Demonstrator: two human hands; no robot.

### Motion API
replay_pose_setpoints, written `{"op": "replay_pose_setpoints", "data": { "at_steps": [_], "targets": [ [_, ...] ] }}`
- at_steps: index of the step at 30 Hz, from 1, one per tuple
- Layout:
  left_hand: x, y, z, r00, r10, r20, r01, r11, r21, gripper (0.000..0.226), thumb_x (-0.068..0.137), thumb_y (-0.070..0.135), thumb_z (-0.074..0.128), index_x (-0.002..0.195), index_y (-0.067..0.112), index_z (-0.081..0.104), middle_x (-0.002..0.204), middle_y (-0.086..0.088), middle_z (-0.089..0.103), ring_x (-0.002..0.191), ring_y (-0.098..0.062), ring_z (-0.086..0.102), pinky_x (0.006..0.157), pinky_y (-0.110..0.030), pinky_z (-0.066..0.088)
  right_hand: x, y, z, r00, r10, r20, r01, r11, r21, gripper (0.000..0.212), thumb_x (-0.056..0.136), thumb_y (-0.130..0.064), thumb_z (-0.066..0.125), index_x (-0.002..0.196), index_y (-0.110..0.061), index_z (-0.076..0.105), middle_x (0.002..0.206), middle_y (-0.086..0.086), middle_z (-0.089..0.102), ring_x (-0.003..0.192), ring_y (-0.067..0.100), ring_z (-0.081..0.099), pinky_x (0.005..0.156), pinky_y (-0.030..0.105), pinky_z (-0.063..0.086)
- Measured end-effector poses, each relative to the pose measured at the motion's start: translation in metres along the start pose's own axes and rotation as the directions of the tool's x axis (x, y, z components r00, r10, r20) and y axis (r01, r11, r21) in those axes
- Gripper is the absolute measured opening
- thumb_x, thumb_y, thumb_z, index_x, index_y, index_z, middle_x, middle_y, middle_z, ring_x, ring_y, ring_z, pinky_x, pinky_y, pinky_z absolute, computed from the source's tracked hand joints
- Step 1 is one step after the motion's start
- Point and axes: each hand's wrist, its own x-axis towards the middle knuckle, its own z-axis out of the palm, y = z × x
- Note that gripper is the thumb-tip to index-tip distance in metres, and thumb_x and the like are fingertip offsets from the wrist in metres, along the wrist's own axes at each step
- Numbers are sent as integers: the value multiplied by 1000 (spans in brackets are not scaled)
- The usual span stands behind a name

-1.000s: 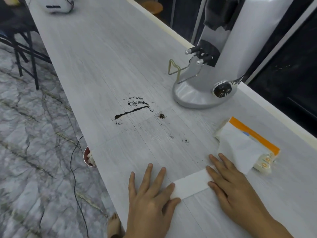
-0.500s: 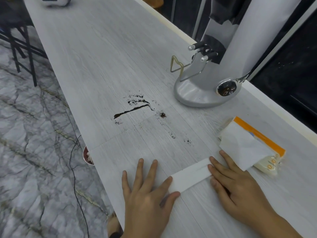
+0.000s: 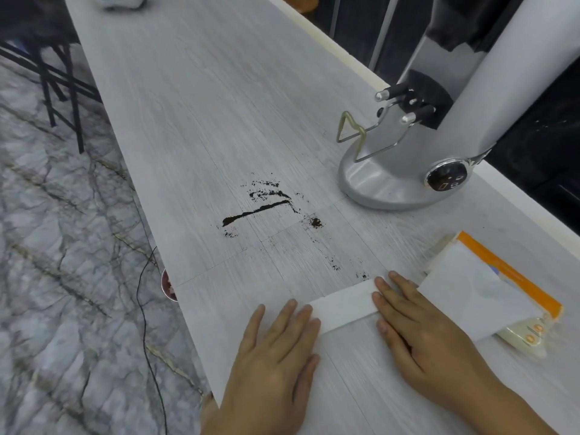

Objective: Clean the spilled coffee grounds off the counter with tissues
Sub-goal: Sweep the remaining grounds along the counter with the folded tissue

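Pressing flat on the folded tissue (image 3: 343,306) as you are, your biggest risk comes from the counter (image 3: 188,120) itself. It is long and smooth, so a fast sweep could scatter the coffee grounds (image 3: 257,211) over its left edge onto the floor. They lie in mid-frame, a dark streak with looser specks trailing down toward the tissue, well apart from your palms.

The grinder (image 3: 392,186) at right stands near the streak, and a push that way could drive grounds against its base.

Your left hand (image 3: 273,365) lies at the tissue's left end, fingers straight and slightly spread. Your right hand (image 3: 423,337) rests on its right end, fingers straight and close together. A thin, dry strip may well smear fine grounds rather than lift them.

As for containers, the tissue pack (image 3: 508,271) at lower right holds tissues, with one sheet (image 3: 464,296) drawn out over its top. A small round vessel (image 3: 168,285) shows past the counter's left edge; its contents are too small to tell.
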Motion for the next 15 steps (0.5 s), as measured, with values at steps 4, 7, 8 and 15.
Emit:
{"op": "replay_pose_setpoints", "data": {
  "at_steps": [4, 7, 8, 15],
  "targets": [
    [-11, 1, -2, 994, 57, 90, -59, 998, 23, 44, 100, 39, 48, 135, 17, 61, 149, 1, 49, 143, -16, 39, 114, -56, 31, -7, -2, -5, 1000, 2, -20, -2, 1000, 15, 47, 98, -33, 40, 139, -12, 51, 154, -3, 38, 147, 15, 23, 114, 37, 36],
    [-13, -4, -8, 991, 78, 111, -82, 996, 34, 42, 101, 37, 46, 136, 18, 60, 149, 2, 49, 144, -15, 38, 114, -58, 30, -11, -2, -4, 998, -67, 11, 67, 997, 39, 48, 99, -29, 40, 144, -12, 45, 157, -1, 33, 147, 16, 25, 115, 38, 30],
    [-12, -6, -9, 991, 82, 105, -85, 996, 27, 41, 101, 36, 46, 135, 19, 61, 149, 2, 49, 144, -14, 38, 115, -58, 29, -13, -1, -3, 995, -99, 32, 97, 994, 42, 48, 99, -29, 41, 144, -13, 44, 157, 0, 33, 147, 16, 25, 115, 40, 31],
    [-10, -6, -9, 997, 62, 50, -62, 998, 1, 38, 101, 33, 49, 133, 19, 63, 145, 4, 53, 142, -11, 40, 116, -57, 29, -17, 14, -4, 970, -227, 82, 229, 973, -12, 50, 99, -30, 40, 145, -12, 40, 157, 3, 32, 147, 16, 24, 119, 38, 21]
  ]
}}
